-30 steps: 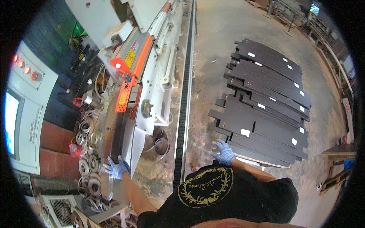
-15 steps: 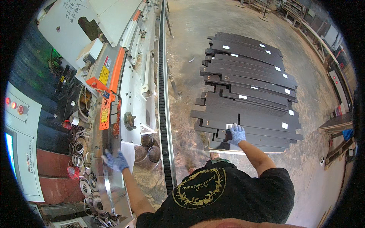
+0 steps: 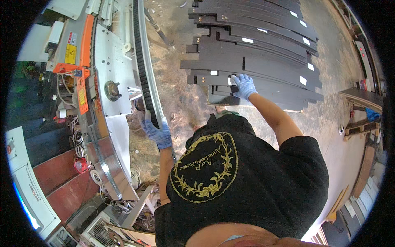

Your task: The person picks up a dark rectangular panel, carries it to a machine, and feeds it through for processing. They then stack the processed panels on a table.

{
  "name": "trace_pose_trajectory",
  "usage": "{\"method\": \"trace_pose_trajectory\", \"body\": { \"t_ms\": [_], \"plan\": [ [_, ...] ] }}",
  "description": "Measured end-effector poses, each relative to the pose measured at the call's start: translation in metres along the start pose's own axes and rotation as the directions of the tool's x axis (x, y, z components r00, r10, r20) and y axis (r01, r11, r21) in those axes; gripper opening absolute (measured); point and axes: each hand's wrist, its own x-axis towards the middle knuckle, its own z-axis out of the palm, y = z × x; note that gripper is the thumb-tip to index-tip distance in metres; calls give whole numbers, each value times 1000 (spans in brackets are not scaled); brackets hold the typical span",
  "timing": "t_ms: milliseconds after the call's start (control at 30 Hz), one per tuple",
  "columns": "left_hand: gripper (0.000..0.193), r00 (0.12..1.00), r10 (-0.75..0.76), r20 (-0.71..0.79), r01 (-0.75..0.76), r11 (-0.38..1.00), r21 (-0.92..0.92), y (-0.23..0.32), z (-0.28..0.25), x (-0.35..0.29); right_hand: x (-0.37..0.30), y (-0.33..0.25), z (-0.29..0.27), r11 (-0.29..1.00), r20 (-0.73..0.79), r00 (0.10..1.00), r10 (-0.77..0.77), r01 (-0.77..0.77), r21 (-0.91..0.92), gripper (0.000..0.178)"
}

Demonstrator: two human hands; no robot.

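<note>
My left hand (image 3: 158, 132), in a blue glove, is at the near end of a long rail with a black ribbed belt (image 3: 142, 70). Its fingers are smeared by motion; whether they grip the rail I cannot tell. My right hand (image 3: 245, 87), gloved too, lies on the near edge of a stack of dark brown panels (image 3: 271, 61). Its fingers stretch over the top panel, beside a small white label (image 3: 230, 81). A dark patch shows by the thumb. The panels have notches, small brass-coloured holes and several white labels.
On the left stands a long machine with a white side plate (image 3: 111, 66), an orange guard (image 3: 87, 41) and a black knob (image 3: 112, 90). Rolls of edge strip (image 3: 78, 140) lie beyond it. A control cabinet (image 3: 31, 185) is at far left. A wooden shelf (image 3: 362, 97) stands at right.
My left hand has left the machine's metal table and come right, to the belt rail. My right hand stays on the panels. The view has shifted, so the stack appears higher in it.
</note>
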Motion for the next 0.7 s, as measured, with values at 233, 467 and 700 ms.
{"method": "trace_pose_trajectory", "body": {
  "t_ms": [233, 467, 700],
  "plan": [
    [60, 957, 0, 289, 69, 971, -228, 24, 22, -13, -19, -4, 5, 998, 0, 998, -65, 65, -24, 68],
    [55, 598, 360, 716, -517, 856, 1, 85, 50, -4, -74, -64, -41, 926, -211, 932, -296, 334, 177, 62],
    [50, 529, 369, 764, -554, 832, -18, 73, -21, 64, -116, -49, -74, 935, -219, 923, -315, 341, 94, 67]
  ]
}}
